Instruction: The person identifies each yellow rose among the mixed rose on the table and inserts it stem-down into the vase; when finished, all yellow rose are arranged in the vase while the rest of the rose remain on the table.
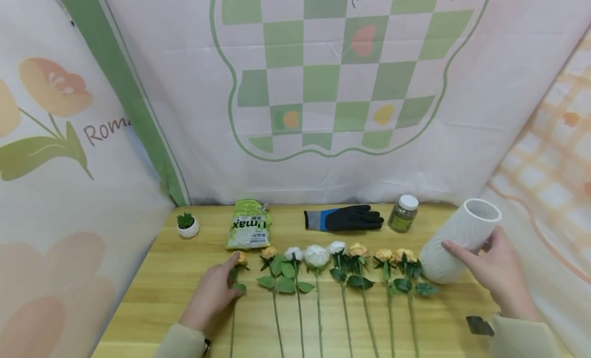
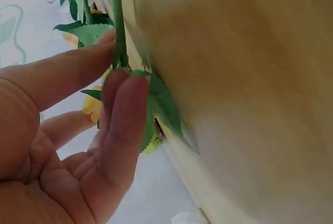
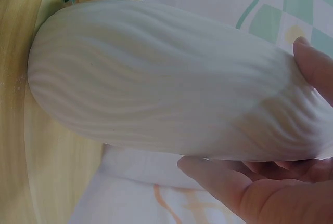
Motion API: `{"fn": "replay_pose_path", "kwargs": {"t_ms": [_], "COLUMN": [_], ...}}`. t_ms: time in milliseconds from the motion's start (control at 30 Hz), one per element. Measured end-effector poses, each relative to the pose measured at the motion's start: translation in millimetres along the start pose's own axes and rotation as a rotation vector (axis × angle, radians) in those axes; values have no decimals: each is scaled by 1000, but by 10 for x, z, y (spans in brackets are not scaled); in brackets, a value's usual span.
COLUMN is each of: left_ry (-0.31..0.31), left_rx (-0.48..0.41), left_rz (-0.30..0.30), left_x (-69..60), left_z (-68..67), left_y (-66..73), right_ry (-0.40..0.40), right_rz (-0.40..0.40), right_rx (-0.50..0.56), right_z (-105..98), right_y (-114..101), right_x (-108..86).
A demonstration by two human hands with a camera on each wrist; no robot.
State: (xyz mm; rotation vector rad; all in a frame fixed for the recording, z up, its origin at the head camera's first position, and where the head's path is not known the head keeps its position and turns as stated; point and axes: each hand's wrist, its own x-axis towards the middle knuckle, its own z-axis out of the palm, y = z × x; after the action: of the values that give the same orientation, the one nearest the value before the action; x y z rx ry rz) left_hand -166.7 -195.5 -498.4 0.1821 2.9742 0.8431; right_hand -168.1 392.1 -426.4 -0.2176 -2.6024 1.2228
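Observation:
My left hand (image 1: 213, 296) is at the leftmost flower of the row, a yellow-orange rose (image 1: 241, 258) with green leaves. In the left wrist view, thumb and fingers pinch its green stem (image 2: 119, 24) just by a leaf (image 2: 165, 104). My right hand (image 1: 498, 271) grips a white ribbed vase (image 1: 450, 247) by its upper part. The vase leans to the right with its mouth up, its base at the tabletop beside the rightmost yellow rose (image 1: 405, 256). Between the hands lie more long-stemmed flowers, among them a white one (image 1: 317, 256).
Along the back of the wooden table (image 1: 152, 296) are a small potted succulent (image 1: 187, 225), a green-and-white bag (image 1: 249, 227), a black-and-blue glove (image 1: 346, 218) and a white-lidded jar (image 1: 403, 214). A small dark object (image 1: 480, 325) lies near the right forearm. Printed curtains (image 1: 332, 178) surround the table.

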Motion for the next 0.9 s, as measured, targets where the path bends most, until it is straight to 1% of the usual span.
{"fn": "replay_pose_path", "kwargs": {"t_ms": [67,267,400,467,567,800,900], "left_ry": [-14,-69,-72,-64,-45,18,52], "left_rx": [1,-54,-72,-82,-119,-212,-232], "left_rz": [-6,-29,-32,-34,-47,-74,-70], "left_x": [-8,-14,-10,-12,-18,-51,-71], "left_z": [-9,-15,-7,-2,5,26,32], "left_y": [1,-2,-10,-16,-22,-25,-29], "right_ry": [-2,-12,-10,-9,-13,-27,-30], "right_rz": [-1,-7,-11,-12,-4,16,16], "right_rx": [1,26,37,40,40,45,51], "right_z": [-1,5,11,11,4,-9,-6], "right_y": [-7,3,25,30,29,12,11], "right_x": [6,17,22,24,28,27,26]}}
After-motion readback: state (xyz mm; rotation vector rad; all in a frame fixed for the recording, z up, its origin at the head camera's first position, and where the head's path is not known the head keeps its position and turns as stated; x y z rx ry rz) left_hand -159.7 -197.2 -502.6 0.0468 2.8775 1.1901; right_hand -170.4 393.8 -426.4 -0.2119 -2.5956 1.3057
